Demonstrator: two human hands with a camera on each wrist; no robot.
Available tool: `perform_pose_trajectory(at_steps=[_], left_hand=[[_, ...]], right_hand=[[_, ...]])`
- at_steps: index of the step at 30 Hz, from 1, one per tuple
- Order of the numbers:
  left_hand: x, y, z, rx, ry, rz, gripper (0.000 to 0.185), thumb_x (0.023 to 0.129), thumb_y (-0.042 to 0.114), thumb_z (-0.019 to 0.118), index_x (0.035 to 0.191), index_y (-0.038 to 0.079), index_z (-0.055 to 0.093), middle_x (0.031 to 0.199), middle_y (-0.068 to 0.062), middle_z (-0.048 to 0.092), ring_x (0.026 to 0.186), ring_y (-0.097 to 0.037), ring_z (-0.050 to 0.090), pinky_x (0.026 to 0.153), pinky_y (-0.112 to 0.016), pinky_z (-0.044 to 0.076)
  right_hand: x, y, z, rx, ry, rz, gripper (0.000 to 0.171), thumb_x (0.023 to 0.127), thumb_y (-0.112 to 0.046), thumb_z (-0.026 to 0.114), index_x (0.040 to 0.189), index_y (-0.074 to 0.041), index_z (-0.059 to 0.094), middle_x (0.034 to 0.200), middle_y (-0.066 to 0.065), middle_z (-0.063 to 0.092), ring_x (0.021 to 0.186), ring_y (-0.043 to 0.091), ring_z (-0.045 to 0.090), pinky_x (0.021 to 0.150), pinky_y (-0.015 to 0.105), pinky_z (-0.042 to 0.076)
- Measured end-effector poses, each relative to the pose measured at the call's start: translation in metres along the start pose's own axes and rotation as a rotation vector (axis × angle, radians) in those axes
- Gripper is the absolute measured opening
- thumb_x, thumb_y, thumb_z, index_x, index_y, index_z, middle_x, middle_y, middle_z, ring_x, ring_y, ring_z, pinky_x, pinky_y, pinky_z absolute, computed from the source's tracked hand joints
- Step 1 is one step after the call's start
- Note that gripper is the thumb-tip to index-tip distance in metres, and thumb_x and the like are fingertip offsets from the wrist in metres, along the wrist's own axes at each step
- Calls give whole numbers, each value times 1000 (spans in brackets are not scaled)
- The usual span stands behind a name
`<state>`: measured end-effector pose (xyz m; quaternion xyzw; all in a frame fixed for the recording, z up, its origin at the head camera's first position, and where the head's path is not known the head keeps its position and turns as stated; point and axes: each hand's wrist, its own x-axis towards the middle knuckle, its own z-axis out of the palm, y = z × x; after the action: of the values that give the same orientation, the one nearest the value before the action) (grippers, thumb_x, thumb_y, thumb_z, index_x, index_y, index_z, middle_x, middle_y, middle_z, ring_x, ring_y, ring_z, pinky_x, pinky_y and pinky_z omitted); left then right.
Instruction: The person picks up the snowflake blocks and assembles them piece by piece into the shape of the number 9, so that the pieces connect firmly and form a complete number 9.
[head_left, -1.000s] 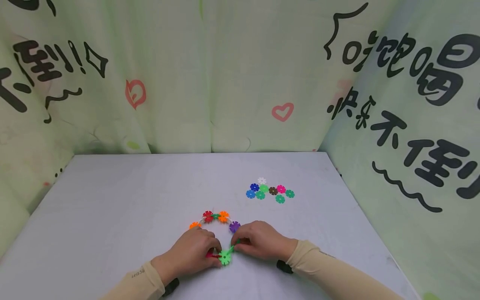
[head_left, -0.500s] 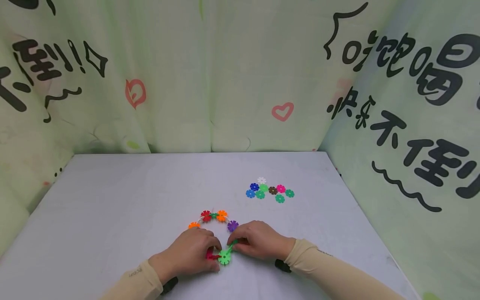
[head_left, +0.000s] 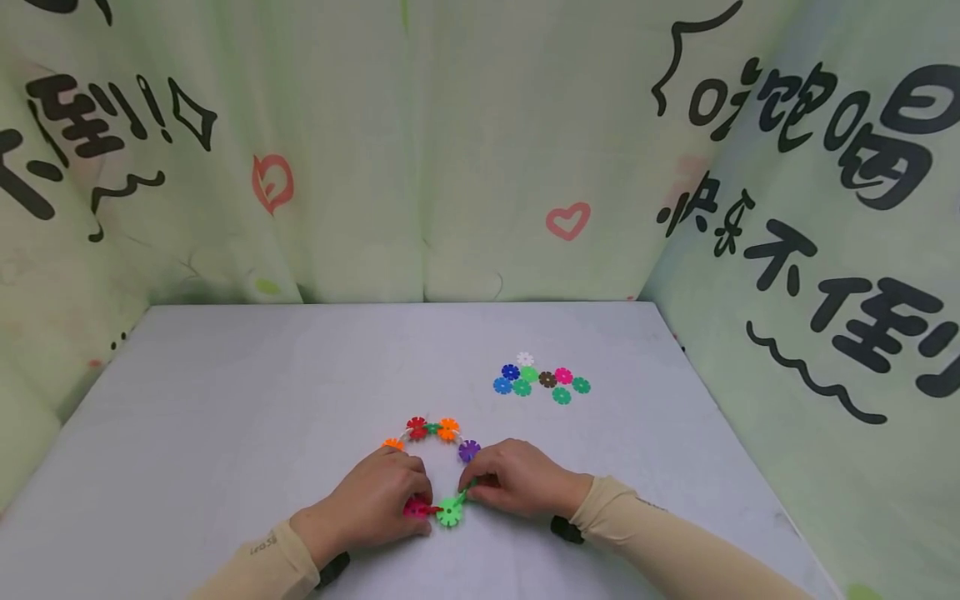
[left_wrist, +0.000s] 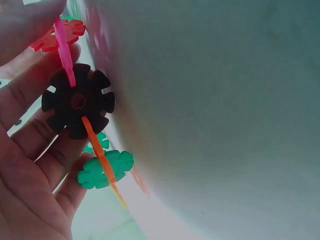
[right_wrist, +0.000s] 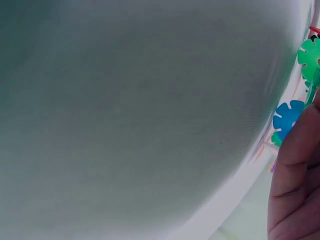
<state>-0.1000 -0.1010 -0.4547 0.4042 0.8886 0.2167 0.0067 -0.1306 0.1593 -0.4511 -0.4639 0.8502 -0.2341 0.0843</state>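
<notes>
Left hand (head_left: 378,504) is curled on the near-left end of a ring-shaped chain of coloured plastic snowflake discs (head_left: 433,431), fingers pinching a pink slotted plastic disc (head_left: 413,508). The left wrist cam shows those fingers cupping a black disc w/ a pink piece slotted in edge-on. Right hand (head_left: 517,482) sits just beside it, fingertips pinched on a thin green disc held edge-on (head_left: 468,490). That piece runs down to a bright green flower-shaped plastic disc (head_left: 449,512) lying flat between the two hands.

Progress, as a judgement: the chain arcs away from the hands through orange, red, green, orange and purple discs, and both ends come back under the fingers. The loop looks nearly shut, w/ the last joint at the bright green disc being worked now. Can't tell if that joint is fully seated; fingers hide it.

A loose cluster of spare flat discs (head_left: 542,380) (white, blue, green, brown, pink, teal) lies well beyond the right hand, apart from the ring, unused.

The surface is a pale grey matte tabletop (head_left: 225,400). A pale green cloth backdrop (head_left: 465,150) w/ black characters and pink hearts stands on three sides. Both forearms are in beige sleeves.
</notes>
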Motion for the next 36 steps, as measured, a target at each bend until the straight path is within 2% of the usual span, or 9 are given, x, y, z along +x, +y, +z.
perform_pose_trajectory(at_steps=[8,10,13,15,17,21,26,29,36], left_hand=[[6,0,-11,-33,-32,-8,20,79,37,82,89,20,75,84,15,61,80,-3,55,92,-40,45],[13,-2,-16,-25,-20,-44,24,82,36,79,98,18,76,94,10,64,92,-10,60,95,-42,45],[25,-5,-23,7,-18,-117,37,86,32,76,119,16,71,123,0,62,115,-22,59,100,-46,44],[33,-8,-25,52,-48,-150,49,87,29,76,133,16,63,141,-5,53,127,-28,52,103,-48,43],[38,-12,-25,71,-104,-177,57,87,26,77,140,15,58,147,-7,49,130,-30,50,104,-49,41],[43,-17,-25,91,-175,-220,51,87,24,78,134,12,62,129,-7,61,117,-27,59,100,-45,45],[42,-16,-29,113,-167,-207,38,86,23,78,120,9,69,104,-3,65,95,-22,62,88,-40,51],[40,-16,-34,122,-161,-203,32,86,23,78,114,10,71,94,1,63,83,-17,59,78,-36,52],[35,-16,-37,134,-177,-281,24,86,26,80,102,11,71,81,5,56,68,-12,52,64,-31,49]], right_hand=[[-12,0,-8,109,36,130,13,91,-13,73,102,-20,72,72,-17,52,63,-1,47,59,18,43],[-18,3,-9,149,71,199,13,90,-11,73,99,-20,70,71,-17,54,63,1,49,59,20,46],[-23,7,-7,228,81,317,11,91,-13,72,98,-20,67,74,-15,59,65,3,54,60,23,49],[-22,9,-4,322,52,389,9,92,-15,72,98,-18,66,75,-11,62,66,6,58,61,25,51],[-19,6,-1,420,19,454,7,92,-17,71,97,-15,66,73,-6,64,64,9,60,60,26,52],[-12,-1,4,561,-20,537,6,92,-14,71,92,-9,68,68,1,64,59,12,60,58,28,54],[-5,-4,5,648,-8,579,7,94,-8,68,88,-5,68,69,4,67,59,13,61,57,31,56],[-3,-3,4,667,16,604,6,94,-8,68,89,-5,69,72,5,68,59,14,63,58,32,57],[2,0,1,632,51,590,6,93,-9,70,92,-3,69,72,4,67,61,14,62,60,31,57]])
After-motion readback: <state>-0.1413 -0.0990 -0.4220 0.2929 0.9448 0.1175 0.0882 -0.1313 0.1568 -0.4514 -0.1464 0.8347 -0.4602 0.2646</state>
